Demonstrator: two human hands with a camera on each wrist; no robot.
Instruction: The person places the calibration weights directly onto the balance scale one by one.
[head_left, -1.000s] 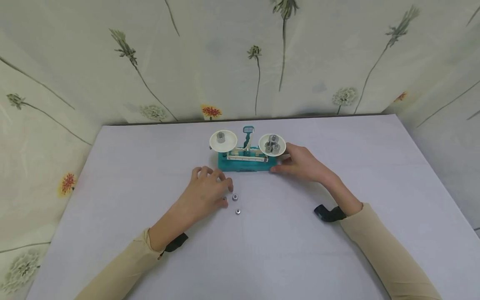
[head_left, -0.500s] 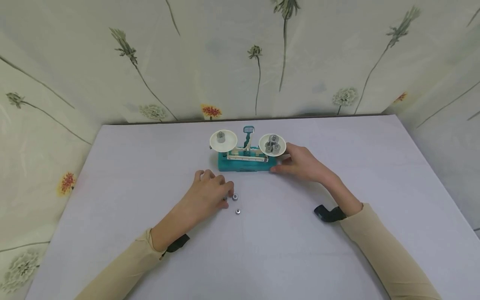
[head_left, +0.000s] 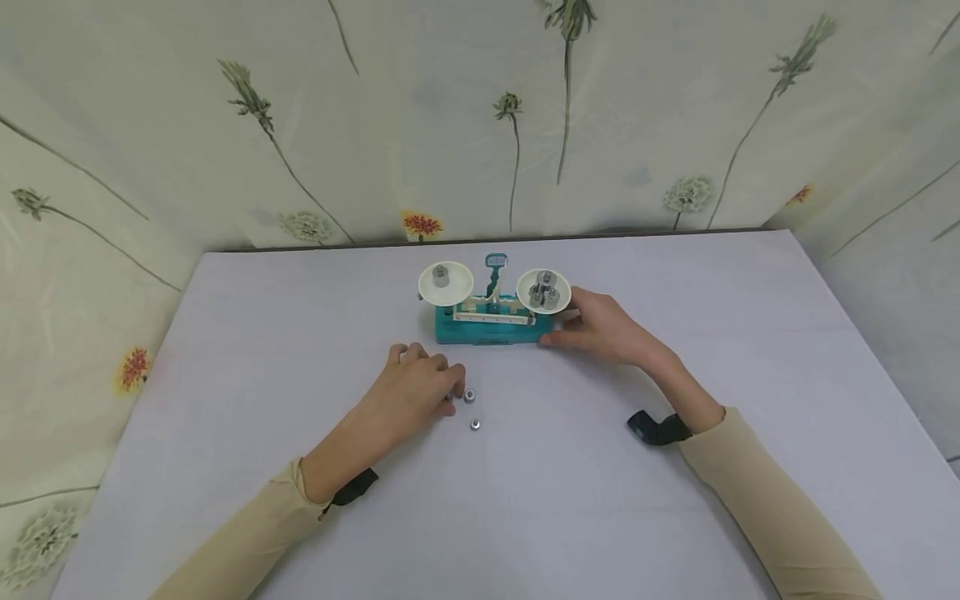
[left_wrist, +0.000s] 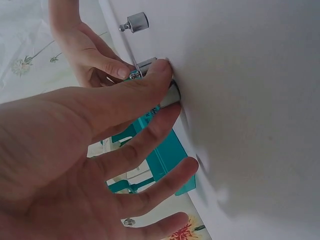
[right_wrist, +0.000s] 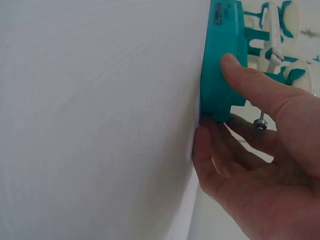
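My left hand [head_left: 411,387] is low over the table, in front of the balance scale. In the left wrist view, its thumb and index finger pinch a small metal weight [left_wrist: 171,95]; the other fingers are spread. Just right of these fingertips stands a second weight [head_left: 469,396], and a smaller weight [head_left: 475,425] is nearer me. My right hand [head_left: 600,325] grips the right end of the teal balance scale [head_left: 491,332], thumb on the front of its base and fingers around the end. One weight [head_left: 441,276] stands in the left pan; several weights [head_left: 545,288] fill the right pan.
A white cloth covers the table [head_left: 540,500]. Behind its far edge hangs a flower-printed curtain [head_left: 450,125]. A metal adjusting knob [right_wrist: 260,123] juts from the scale's side close to my right fingers. Black cameras are strapped at both wrists.
My left thumb and index finger have come together on the weight, and that hand's fingers have drawn slightly toward me. The right hand and the scale stay in place.
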